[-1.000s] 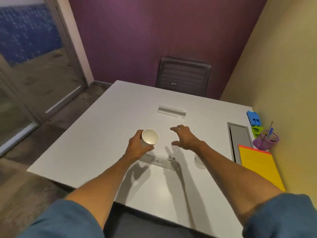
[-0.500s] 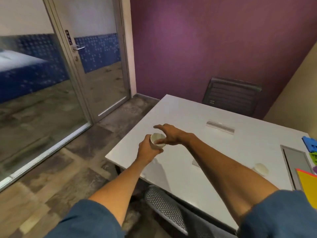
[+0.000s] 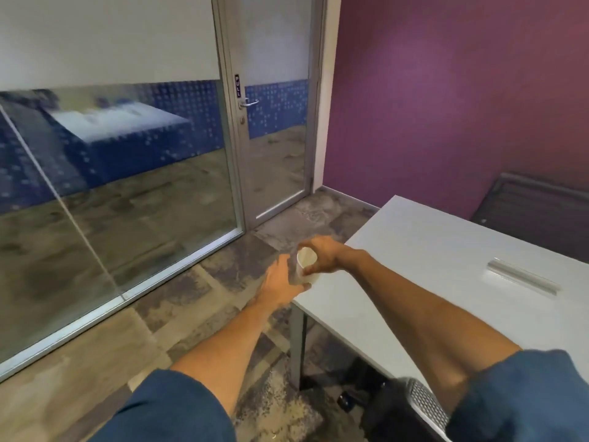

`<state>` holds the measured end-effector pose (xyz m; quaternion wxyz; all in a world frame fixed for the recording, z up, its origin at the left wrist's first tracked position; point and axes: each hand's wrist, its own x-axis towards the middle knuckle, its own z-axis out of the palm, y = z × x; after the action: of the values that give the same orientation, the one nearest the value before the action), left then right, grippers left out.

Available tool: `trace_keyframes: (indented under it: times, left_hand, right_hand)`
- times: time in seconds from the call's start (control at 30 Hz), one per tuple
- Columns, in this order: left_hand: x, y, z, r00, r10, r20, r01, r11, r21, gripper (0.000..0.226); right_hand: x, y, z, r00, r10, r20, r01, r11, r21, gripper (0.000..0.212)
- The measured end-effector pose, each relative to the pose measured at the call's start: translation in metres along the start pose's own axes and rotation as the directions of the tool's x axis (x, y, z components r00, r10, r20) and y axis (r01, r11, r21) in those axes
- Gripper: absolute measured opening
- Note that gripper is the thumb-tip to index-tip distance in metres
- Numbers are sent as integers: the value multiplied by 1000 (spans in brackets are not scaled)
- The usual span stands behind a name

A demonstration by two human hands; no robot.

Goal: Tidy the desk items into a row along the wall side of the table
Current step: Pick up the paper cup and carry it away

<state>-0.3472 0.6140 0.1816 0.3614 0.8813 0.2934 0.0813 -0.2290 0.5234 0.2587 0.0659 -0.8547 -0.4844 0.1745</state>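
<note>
A white paper cup [image 3: 305, 265] is held just off the near-left corner of the white table [image 3: 446, 250], tilted with its mouth toward me. My left hand [image 3: 278, 281] grips its side from the left. My right hand [image 3: 322, 256] curls over its rim and far side from the right. A clear acrylic strip [image 3: 522, 279] lies flat further right on the table. The rest of the desk items lie outside the view.
A glass wall and a glass door [image 3: 274, 129] marked PULL fill the left. A purple wall stands behind the table, with a dark chair [image 3: 538, 212] against it. A mesh office chair [image 3: 424, 405] sits at the bottom right, below the table edge.
The view has swung left toward the glass door. My left hand carried the cup to the table's left corner, and my right hand came across and closed on it.
</note>
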Motion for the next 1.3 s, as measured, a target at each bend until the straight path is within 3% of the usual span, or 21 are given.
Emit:
trace_keyframes:
  times: [0.17, 0.37, 0.63, 0.97, 1.3]
  left_hand:
    - [25, -47, -41, 999, 29, 27, -37, 924, 380, 105]
    - [87, -99, -64, 994, 73, 86, -108, 833, 542, 99]
    - [213, -132, -77, 981, 102, 163, -180, 791, 585, 95]
    - [346, -113, -74, 916, 233, 325, -383, 746, 545, 95]
    - [471, -93, -48, 728, 403, 554, -673, 572, 468, 94]
  right_hand:
    - [53, -22, 14, 1000, 9, -4, -9, 999, -37, 69]
    - [128, -29, 30, 999, 37, -26, -39, 997, -60, 69]
    - [232, -1, 26, 987, 144, -66, -146, 989, -26, 67]
    - [303, 43, 12, 919, 387, -78, -380, 920, 92, 69]
    - [352, 78, 4, 724, 675, -142, -619, 726, 298, 66]
